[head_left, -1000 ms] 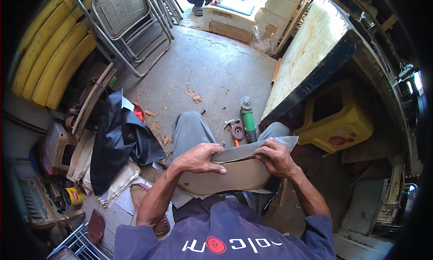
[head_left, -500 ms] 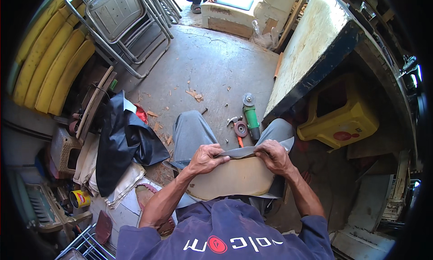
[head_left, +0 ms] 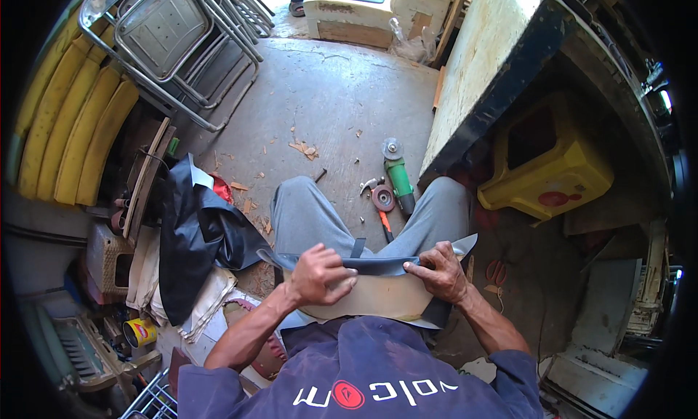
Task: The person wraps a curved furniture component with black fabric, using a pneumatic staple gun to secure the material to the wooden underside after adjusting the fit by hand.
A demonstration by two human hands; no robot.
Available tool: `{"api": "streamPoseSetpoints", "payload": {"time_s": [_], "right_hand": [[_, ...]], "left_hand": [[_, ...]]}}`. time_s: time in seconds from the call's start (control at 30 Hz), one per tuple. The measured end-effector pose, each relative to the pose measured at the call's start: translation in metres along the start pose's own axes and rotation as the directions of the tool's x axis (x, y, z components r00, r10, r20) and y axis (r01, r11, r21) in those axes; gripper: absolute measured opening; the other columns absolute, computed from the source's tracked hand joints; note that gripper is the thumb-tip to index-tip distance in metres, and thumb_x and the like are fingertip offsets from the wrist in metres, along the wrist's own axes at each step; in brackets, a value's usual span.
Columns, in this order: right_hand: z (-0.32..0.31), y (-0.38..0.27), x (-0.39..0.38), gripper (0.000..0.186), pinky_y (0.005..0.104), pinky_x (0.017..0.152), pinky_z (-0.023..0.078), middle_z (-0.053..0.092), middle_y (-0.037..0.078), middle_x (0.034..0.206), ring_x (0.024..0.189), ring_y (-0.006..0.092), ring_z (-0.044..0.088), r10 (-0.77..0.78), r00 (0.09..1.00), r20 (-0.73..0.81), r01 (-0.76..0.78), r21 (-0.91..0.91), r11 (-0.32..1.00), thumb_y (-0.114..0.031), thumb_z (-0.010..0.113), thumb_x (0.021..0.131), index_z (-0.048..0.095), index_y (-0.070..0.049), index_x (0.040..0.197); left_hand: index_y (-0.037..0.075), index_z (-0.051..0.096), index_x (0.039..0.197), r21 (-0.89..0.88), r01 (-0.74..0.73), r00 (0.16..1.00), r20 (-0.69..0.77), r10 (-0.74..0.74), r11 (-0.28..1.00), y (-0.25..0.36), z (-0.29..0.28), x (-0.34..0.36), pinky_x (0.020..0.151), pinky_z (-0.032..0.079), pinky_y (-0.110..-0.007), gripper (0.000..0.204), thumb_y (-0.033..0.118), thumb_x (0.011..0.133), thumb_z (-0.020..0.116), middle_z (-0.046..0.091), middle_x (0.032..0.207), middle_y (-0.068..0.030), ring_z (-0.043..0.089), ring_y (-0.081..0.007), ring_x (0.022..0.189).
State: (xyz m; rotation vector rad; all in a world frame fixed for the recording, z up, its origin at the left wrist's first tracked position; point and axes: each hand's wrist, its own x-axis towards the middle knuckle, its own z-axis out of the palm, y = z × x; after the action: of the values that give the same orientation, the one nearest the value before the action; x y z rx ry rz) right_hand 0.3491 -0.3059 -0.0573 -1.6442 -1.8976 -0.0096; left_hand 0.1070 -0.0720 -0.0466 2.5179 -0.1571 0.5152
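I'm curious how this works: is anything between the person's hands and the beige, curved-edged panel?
Yes: a flexible blue-grey sheet runs along the far edge of the beige panel, at the left hand and right hand. Nothing else visible intervenes.

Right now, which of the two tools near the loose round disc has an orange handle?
The hammer: its orange handle shows below the disc. The grinder, to its right, has a green body.

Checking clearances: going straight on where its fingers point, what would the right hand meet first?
Leftward, the right hand would probably meet the grey flap first, where its fingers seem to rest; beyond lies the left hand. Depth is unclear.
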Motion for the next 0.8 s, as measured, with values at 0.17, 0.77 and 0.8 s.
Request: {"api": "streamPoseSetpoints", "payload": {"time_s": [0.17, 0.77, 0.8], "right_hand": [[-0.002, -0.005, -0.009, 0.04, 0.0371, 0.084, 0.042, 0.053, 0.0, 0.09, 0.084, 0.019, 0.05, -0.041, 0.999, 0.03, 0.042, -0.041, 0.998, -0.011, 0.072, 0.068, 0.076, -0.018, 0.108], [0.012, -0.074, -0.139, 0.036, 0.0505, 0.096, 0.045, 0.062, 0.016, 0.107, 0.106, 0.0361, 0.059, 0.761, 0.212, -0.613, -0.946, 0.066, 0.317, -0.009, 0.067, 0.092, 0.063, -0.003, 0.127], [0.021, -0.083, -0.164, 0.041, 0.0525, 0.094, 0.046, 0.061, 0.022, 0.109, 0.107, 0.0423, 0.058, 0.886, 0.117, -0.449, -0.977, 0.107, 0.183, -0.008, 0.066, 0.091, 0.058, -0.001, 0.131]], "left_hand": [[0.0, 0.07, 0.113, -0.359, 0.392, 0.917, 0.223, -0.33, 0.847, -0.017, 0.016, 0.072, 0.082, 0.05, -0.042, 0.038, 0.033, 0.105, 0.053, 0.066, 0.093, -0.0183, 0.065, -0.031, 0.088], [0.001, 0.057, 0.137, -0.283, 0.859, 0.421, 0.866, -0.271, 0.427, -0.016, -0.024, 0.087, 0.089, 0.051, -0.034, 0.044, 0.032, 0.106, 0.058, 0.07, 0.11, -0.0066, 0.061, -0.0137, 0.1], [-0.002, 0.057, 0.136, -0.325, 0.866, 0.457, 0.822, -0.34, 0.379, -0.019, -0.026, 0.087, 0.09, 0.05, -0.033, 0.043, 0.028, 0.106, 0.059, 0.069, 0.109, -0.0061, 0.06, -0.0126, 0.1]]}}
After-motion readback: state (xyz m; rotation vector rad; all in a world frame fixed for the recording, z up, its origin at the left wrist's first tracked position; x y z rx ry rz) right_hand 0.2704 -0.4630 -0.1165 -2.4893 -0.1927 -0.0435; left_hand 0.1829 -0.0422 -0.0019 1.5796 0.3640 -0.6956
